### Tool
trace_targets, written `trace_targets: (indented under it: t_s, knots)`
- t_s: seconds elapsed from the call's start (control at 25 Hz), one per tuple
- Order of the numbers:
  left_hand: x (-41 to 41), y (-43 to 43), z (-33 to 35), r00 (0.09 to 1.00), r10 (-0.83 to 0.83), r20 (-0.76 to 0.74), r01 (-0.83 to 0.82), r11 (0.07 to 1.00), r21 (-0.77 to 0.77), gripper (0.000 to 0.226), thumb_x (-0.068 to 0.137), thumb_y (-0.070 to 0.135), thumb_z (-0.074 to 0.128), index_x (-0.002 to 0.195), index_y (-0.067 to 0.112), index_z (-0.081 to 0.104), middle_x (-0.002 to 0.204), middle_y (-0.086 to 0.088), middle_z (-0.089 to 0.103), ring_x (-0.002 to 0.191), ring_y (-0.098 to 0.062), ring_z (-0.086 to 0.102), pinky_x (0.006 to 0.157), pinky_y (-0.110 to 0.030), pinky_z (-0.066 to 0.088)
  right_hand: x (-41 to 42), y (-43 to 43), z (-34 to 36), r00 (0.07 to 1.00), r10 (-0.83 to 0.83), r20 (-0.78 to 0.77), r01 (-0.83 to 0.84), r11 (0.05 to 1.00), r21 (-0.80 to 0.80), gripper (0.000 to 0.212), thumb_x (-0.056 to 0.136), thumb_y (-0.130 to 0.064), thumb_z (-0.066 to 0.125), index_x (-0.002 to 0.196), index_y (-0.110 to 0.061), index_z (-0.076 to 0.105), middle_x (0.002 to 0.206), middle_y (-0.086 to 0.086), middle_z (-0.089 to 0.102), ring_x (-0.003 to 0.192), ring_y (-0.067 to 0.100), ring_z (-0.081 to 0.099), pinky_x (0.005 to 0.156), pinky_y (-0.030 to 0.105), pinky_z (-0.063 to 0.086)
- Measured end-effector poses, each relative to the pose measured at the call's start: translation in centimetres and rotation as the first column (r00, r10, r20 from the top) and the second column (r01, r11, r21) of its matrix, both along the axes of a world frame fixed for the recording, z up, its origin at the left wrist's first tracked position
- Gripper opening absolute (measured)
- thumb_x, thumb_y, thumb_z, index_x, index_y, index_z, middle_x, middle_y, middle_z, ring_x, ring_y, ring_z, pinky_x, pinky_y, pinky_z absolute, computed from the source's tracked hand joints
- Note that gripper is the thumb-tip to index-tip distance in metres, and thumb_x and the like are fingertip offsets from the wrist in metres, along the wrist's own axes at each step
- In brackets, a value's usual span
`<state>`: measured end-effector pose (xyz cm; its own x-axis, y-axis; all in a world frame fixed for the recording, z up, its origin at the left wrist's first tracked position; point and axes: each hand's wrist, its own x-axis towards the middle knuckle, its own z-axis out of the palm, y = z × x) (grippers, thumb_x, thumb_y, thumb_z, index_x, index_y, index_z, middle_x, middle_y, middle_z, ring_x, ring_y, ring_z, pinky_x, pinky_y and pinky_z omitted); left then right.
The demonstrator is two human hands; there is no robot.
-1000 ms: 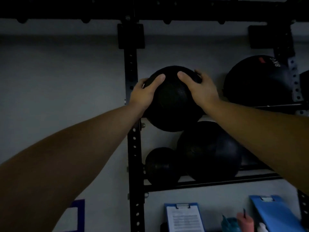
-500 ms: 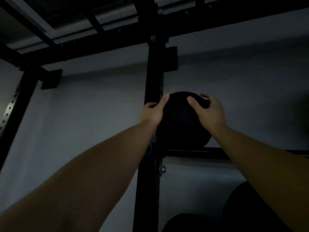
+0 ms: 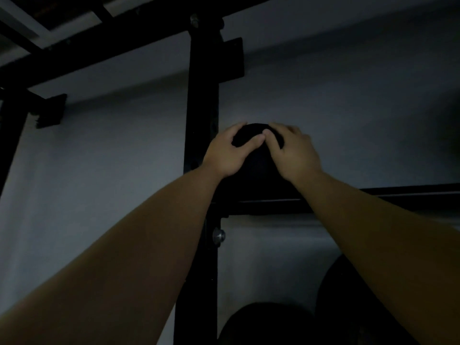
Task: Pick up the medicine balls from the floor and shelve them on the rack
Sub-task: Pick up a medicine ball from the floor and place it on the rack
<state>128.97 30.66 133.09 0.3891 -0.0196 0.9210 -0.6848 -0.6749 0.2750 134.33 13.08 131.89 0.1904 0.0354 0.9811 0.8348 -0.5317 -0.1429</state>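
A black medicine ball rests on the top rail of the black rack, just right of the upright post. My left hand lies over the ball's upper left side. On its upper right side is my right hand. The fingertips of both hands nearly meet over the top of the ball. Both arms reach up and hide the ball's lower sides. The scene is dim.
Two more dark balls sit on the shelf below, one near the post and a larger one to its right. A grey wall is behind the rack. Black crossbeams run overhead, with another upright at far left.
The ball has gone up from chest height onto the top rail. My hands have slid from its sides toward its top, fingertips closing together. The view has tilted upward.
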Motion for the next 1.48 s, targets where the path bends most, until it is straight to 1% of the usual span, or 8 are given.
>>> trace_targets:
  t_s: [0.16, 0.28, 0.36, 0.64, 0.8, 1.08, 1.24, 1.48]
  knots:
    - [-2.0, -0.1, -1.2, 0.994, 0.033, -0.108, -0.023, 0.995, 0.093, 0.104, 0.081, 0.085, 0.059, 0.164, 0.028, 0.037, 0.164, -0.001, 0.046, 0.146, -0.021, 0.049, 0.122, -0.042, 0.040, -2.3, -1.3, -1.1, 0.962, -0.210, -0.172, 0.182, 0.969, -0.167, 0.068, 0.101, -0.074, 0.016, 0.162, -0.046, 0.017, 0.171, -0.001, 0.024, 0.148, 0.035, 0.033, 0.113, 0.054, 0.031]
    - [-4.0, 1.1, -3.9, 0.968, 0.191, -0.164, -0.156, 0.966, 0.206, 0.097, 0.094, 0.074, 0.056, 0.171, 0.030, 0.016, 0.177, -0.002, 0.021, 0.158, -0.024, 0.030, 0.128, -0.037, 0.025, -6.1, -3.3, -1.5, 0.806, -0.530, -0.264, 0.399, 0.816, -0.419, 0.088, 0.085, -0.092, 0.010, 0.162, -0.050, -0.003, 0.174, 0.000, 0.016, 0.151, 0.035, 0.031, 0.116, 0.061, 0.020]
    - [-6.2, 2.7, -6.2, 0.946, 0.251, -0.205, -0.184, 0.936, 0.299, 0.101, 0.094, 0.068, 0.064, 0.171, 0.029, 0.011, 0.177, -0.003, 0.019, 0.159, -0.024, 0.027, 0.125, -0.034, 0.026, -9.4, -4.7, -2.0, 0.744, -0.617, -0.256, 0.479, 0.759, -0.441, 0.099, 0.078, -0.098, 0.014, 0.162, -0.048, 0.006, 0.171, 0.003, 0.025, 0.147, 0.036, 0.036, 0.114, 0.060, 0.024]
    - [-13.7, 4.5, -12.1, 0.953, 0.052, -0.300, 0.025, 0.968, 0.249, 0.047, 0.089, 0.071, 0.068, 0.115, 0.032, 0.073, 0.110, 0.012, 0.072, 0.098, -0.010, 0.070, 0.084, -0.031, 0.057, -21.1, -5.4, -9.2, 0.621, -0.681, -0.389, 0.528, 0.730, -0.434, 0.086, 0.084, -0.089, 0.034, 0.151, -0.036, 0.043, 0.155, 0.005, 0.049, 0.134, 0.032, 0.050, 0.111, 0.053, 0.038]
    - [-16.5, 3.4, -15.9, 0.899, -0.033, -0.438, 0.169, 0.947, 0.275, 0.039, 0.087, 0.069, 0.072, 0.099, 0.032, 0.074, 0.100, 0.011, 0.071, 0.095, -0.010, 0.068, 0.081, -0.031, 0.055, -27.5, -5.8, -13.7, 0.550, -0.686, -0.476, 0.522, 0.727, -0.446, 0.061, 0.087, -0.085, 0.038, 0.114, -0.036, 0.063, 0.120, -0.002, 0.067, 0.102, 0.022, 0.059, 0.090, 0.042, 0.046]
    - [-22.7, -5.6, -22.2, 0.820, -0.175, -0.545, 0.406, 0.849, 0.338, 0.036, 0.084, 0.070, 0.074, 0.092, 0.035, 0.073, 0.099, 0.013, 0.071, 0.094, -0.010, 0.068, 0.088, -0.035, 0.058, -38.5, -10.2, -20.5, 0.414, -0.694, -0.589, 0.569, 0.702, -0.428, 0.058, 0.092, -0.081, 0.041, 0.107, -0.030, 0.065, 0.105, -0.004, 0.061, 0.099, 0.022, 0.058, 0.089, 0.041, 0.051]
    - [-29.3, -13.7, -27.3, 0.768, -0.284, -0.574, 0.545, 0.760, 0.355, 0.040, 0.080, 0.072, 0.074, 0.087, 0.033, 0.073, 0.093, 0.014, 0.073, 0.090, -0.010, 0.070, 0.084, -0.035, 0.059, -45.5, -14.2, -26.9, 0.341, -0.626, -0.701, 0.600, 0.719, -0.350, 0.052, 0.096, -0.074, 0.043, 0.077, -0.026, 0.056, 0.080, -0.002, 0.060, 0.079, 0.022, 0.060, 0.061, 0.033, 0.039]
    - [-40.8, -27.9, -38.6, 0.635, -0.375, -0.676, 0.732, 0.570, 0.372, 0.053, 0.062, 0.081, 0.062, 0.080, 0.032, 0.071, 0.085, 0.015, 0.073, 0.088, -0.015, 0.070, 0.083, -0.037, 0.058, -60.0, -25.3, -39.2, 0.055, -0.558, -0.828, 0.738, 0.581, -0.342, 0.060, 0.092, -0.073, 0.048, 0.116, -0.022, 0.069, 0.118, 0.011, 0.071, 0.111, 0.035, 0.065, 0.093, 0.043, 0.054]
